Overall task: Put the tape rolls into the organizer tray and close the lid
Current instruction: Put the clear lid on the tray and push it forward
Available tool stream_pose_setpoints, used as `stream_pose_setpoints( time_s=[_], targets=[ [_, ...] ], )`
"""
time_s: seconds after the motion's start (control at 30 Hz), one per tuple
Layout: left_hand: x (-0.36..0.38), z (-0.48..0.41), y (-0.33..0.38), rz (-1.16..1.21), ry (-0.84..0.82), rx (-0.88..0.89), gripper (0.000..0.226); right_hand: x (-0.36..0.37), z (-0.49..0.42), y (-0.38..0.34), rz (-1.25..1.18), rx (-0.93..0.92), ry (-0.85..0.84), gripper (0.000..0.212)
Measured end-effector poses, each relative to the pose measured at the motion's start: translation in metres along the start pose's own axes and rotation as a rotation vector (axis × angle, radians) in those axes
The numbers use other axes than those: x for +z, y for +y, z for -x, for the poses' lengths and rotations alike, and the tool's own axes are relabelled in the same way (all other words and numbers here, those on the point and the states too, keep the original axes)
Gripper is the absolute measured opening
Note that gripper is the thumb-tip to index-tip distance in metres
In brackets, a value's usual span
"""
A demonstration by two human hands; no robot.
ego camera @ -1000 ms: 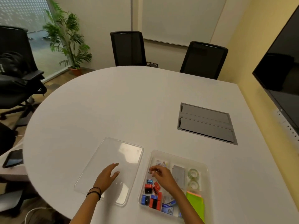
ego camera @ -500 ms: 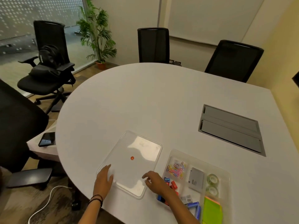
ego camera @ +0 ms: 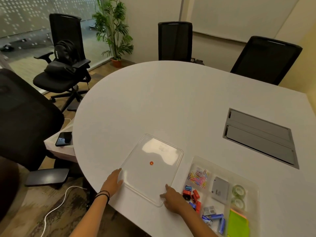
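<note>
my right hand [ego camera: 172,197] has left the tray [ego camera: 253,183] and, like my left hand [ego camera: 112,182], now rests open-fingered on the lid [ego camera: 153,170] edge, gripping nothing yet; tape rolls [ego camera: 238,195] are in, so closing comes next.

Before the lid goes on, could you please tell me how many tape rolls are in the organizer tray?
2. Both clear tape rolls lie in one right-hand compartment of the clear plastic organizer tray: one farther, one nearer. None looks hidden.
</note>
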State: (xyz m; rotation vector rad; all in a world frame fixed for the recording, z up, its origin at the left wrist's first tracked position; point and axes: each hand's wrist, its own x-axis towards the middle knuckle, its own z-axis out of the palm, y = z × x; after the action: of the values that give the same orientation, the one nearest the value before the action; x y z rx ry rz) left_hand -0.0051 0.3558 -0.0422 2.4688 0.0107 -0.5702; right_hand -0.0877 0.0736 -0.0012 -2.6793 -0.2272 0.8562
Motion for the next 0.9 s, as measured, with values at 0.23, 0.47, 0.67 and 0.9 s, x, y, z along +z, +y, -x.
stream_pose_setpoints(
  time_s=[0.23, 0.47, 0.67, 0.9],
  targets=[
    [0.001, -0.004, 0.008, 0.200, 0.136, -0.083, 0.061, -0.008, 0.000, 0.006, 0.098, -0.046, -0.041, 0.046],
    [-0.007, -0.017, 0.019, 0.212, 0.097, -0.160, 0.060, -0.007, -0.002, 0.004, 0.176, -0.071, -0.060, 0.046],
    [-0.012, -0.016, 0.019, 0.244, 0.067, -0.198, 0.058, -0.005, -0.001, 0.006, 0.214, -0.060, -0.070, 0.045],
    [-0.022, -0.019, 0.016, 0.275, 0.148, -0.206, 0.031, -0.005, -0.001, 0.005, 0.211, -0.053, -0.066, 0.040]
  ],
)
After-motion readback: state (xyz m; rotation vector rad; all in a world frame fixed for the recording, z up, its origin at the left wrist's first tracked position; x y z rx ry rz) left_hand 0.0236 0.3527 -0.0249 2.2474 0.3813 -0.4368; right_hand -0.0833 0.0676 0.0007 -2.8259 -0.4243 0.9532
